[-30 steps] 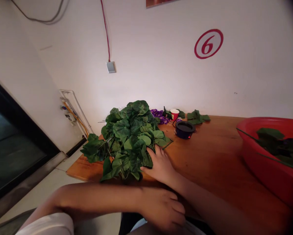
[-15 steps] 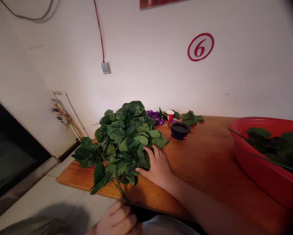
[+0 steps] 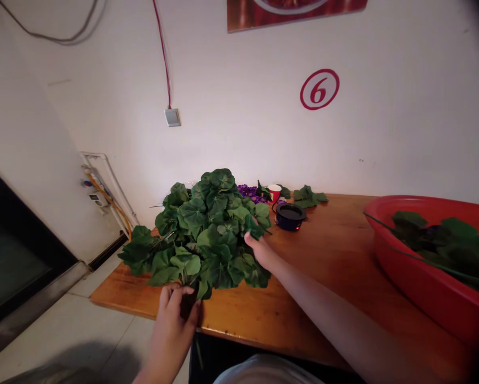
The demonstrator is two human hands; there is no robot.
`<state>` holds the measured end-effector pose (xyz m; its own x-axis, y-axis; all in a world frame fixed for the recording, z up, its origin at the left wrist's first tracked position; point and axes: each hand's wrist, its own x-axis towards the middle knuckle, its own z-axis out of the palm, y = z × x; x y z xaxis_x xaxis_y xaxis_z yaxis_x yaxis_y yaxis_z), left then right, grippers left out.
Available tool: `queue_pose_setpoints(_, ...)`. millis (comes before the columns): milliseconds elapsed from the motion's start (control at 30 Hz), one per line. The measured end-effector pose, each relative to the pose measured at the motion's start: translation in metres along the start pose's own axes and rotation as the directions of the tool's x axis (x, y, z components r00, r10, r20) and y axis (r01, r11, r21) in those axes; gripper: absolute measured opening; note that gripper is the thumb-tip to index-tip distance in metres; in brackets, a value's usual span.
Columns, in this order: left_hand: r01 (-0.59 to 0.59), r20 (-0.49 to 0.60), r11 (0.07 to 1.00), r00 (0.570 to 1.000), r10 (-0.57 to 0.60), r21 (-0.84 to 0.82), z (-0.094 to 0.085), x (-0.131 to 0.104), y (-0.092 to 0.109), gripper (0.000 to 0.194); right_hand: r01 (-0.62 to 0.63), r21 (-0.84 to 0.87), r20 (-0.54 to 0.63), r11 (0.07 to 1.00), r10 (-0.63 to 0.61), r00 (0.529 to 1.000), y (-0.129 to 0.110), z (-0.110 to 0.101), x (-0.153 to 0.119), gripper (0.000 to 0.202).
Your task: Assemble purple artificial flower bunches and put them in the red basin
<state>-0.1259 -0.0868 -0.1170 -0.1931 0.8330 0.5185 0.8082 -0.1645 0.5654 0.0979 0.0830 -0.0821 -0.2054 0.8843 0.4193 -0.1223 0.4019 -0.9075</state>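
Observation:
A large heap of green artificial leaves (image 3: 195, 213) on thin stems lies at the left part of the wooden table. My left hand (image 3: 173, 314) is at the table's front edge, beneath the leaves. Its thumb and fingers are apart, with the fingertips close to the lower stems; nothing shows in its grasp. At the right side of the heap, my right hand (image 3: 262, 250) has its thumb against a dark green leaf (image 3: 254, 228), whose thin stem sticks out to the right. The other fingers of that hand are mostly hidden behind the leaf.
Behind the heap are purple flowers (image 3: 252, 193), a red and white paper cup (image 3: 274, 193) and loose leaves (image 3: 309, 196). A small black round pot (image 3: 290, 216) with a red light stands nearby. A red basin (image 3: 399, 277) holding leaves is at the right of the wooden table (image 3: 327, 266).
The leafy bunch whose stems my left hand gripped has gone down onto the heap. My left hand has moved up and opened; my right hand has closed on a leaf.

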Motion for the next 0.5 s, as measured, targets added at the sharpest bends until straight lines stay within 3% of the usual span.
queue_pose_setpoints(100, -0.014, -0.161, 0.986, 0.987, -0.013, -0.167, 0.001, -0.003, -0.006, 0.014, -0.037, 0.117, -0.058, 0.992, 0.044, 0.997, -0.005, 0.003, 0.016, 0.065)
queue_pose_setpoints(167, -0.044, -0.299, 0.966, 0.953, -0.036, -0.255, -0.004, 0.000, 0.000, 0.009, -0.027, 0.126, -0.041, 0.992, 0.032, 0.999, -0.007, 0.008, 0.023, 0.065)
queue_pose_setpoints(300, -0.169, -0.576, 0.935, 0.816, -0.044, -0.311, -0.024, 0.027, 0.029, 0.013, 0.085, 0.135, -0.008, 0.987, -0.084, 0.996, -0.005, 0.020, 0.028, 0.064)
queue_pose_setpoints(367, -0.238, -0.652, 0.926, 0.758, -0.011, -0.292, -0.029, 0.050, 0.043, 0.014, 0.110, 0.150, -0.005, 0.983, -0.111, 0.994, -0.003, 0.023, 0.028, 0.064)
queue_pose_setpoints(433, -0.248, -0.566, 0.933, 0.823, 0.060, -0.261, -0.025, 0.073, 0.050, 0.010, 0.103, 0.149, 0.010, 0.984, -0.106, 0.994, -0.002, 0.023, 0.027, 0.063)
queue_pose_setpoints(500, -0.194, -0.357, 0.942, 0.930, 0.088, -0.273, -0.012, 0.090, 0.053, 0.017, 0.082, 0.136, 0.036, 0.987, -0.087, 0.996, -0.003, 0.022, 0.026, 0.059)
